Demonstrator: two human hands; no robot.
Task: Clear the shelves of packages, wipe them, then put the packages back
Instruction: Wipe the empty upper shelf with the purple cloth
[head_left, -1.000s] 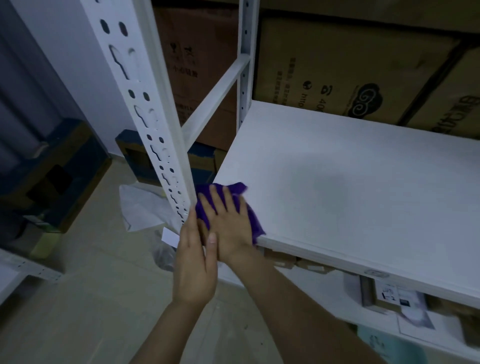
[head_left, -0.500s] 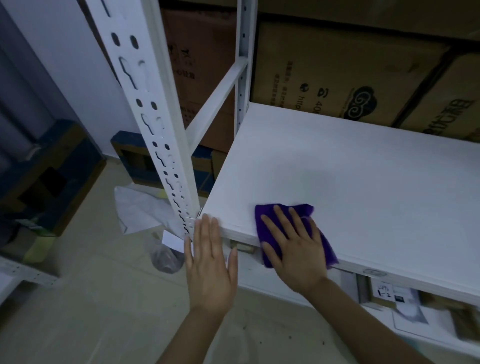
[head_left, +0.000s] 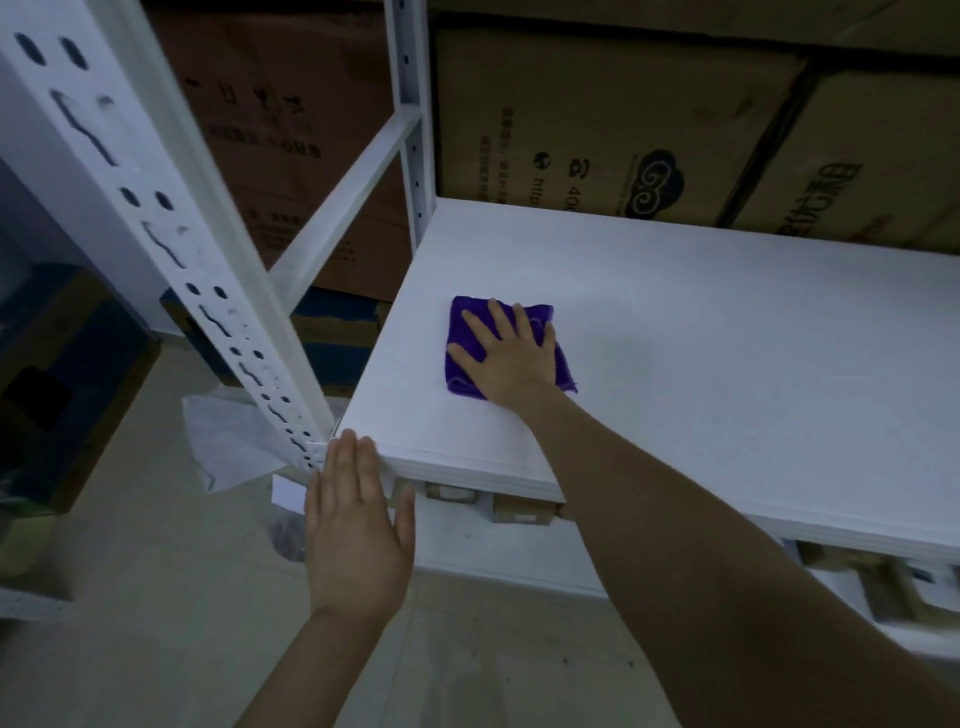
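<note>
A bare white shelf board fills the middle of the view. A folded purple cloth lies on its left part, a little in from the front edge. My right hand presses flat on the cloth with fingers spread. My left hand is flat with straight fingers, its fingertips touching the shelf's front left corner by the white perforated upright. Small packages show on the lower shelf under the board's front edge.
Large cardboard boxes stand behind the shelf along the back. A white plastic bag and a blue-and-brown carton lie on the tiled floor to the left. More packages sit on the lower shelf at right.
My right hand has slid the purple cloth from the front edge further back onto the shelf. My left hand has stayed at the front left corner.
</note>
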